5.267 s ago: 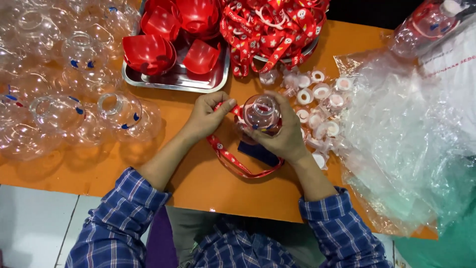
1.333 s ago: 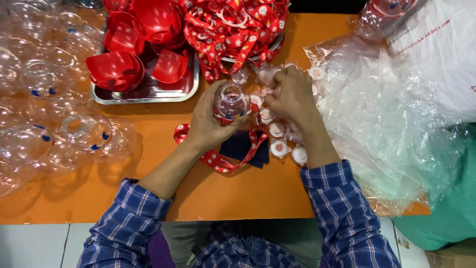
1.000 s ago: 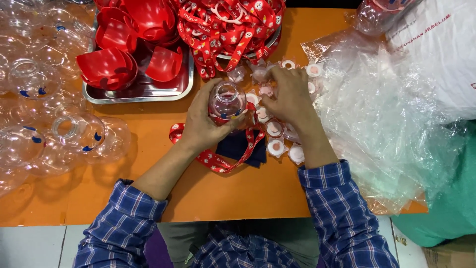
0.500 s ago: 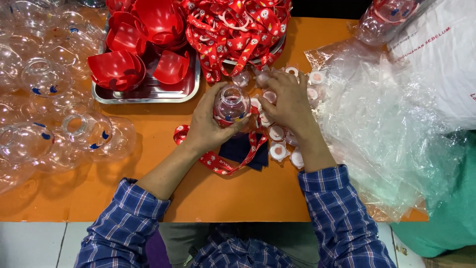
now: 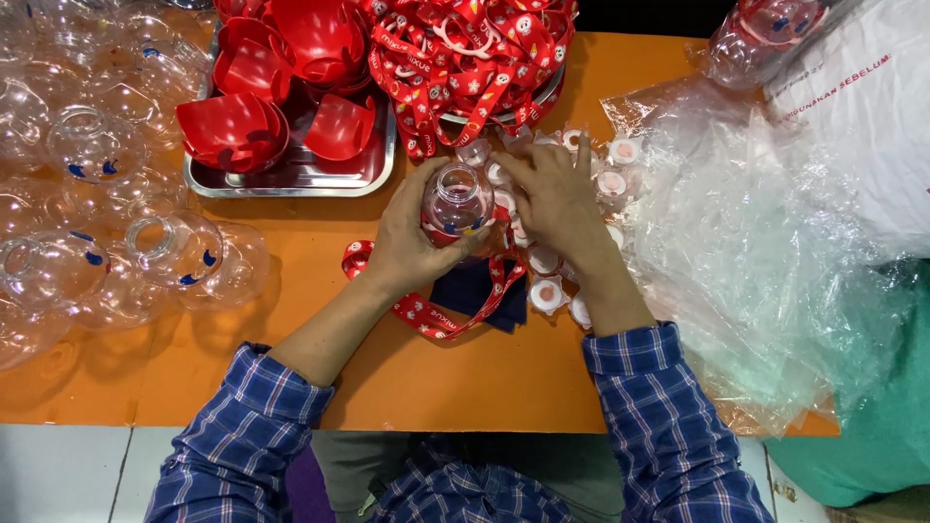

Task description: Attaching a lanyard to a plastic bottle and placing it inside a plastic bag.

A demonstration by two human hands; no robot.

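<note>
now l hand [image 5: 412,237] round clear bottle [image 5: 457,201]

Orange table [image 5: 291,320] with steel tray [image 5: 291,179], clear bottles [image 5: 92,194], white caps [image 5: 547,291], plastic bags [image 5: 756,242].

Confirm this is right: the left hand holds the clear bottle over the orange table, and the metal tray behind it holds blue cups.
Not quite. The head view shows the left hand holding the clear bottle over the orange table, but the cups in the metal tray are red, not blue.
</note>
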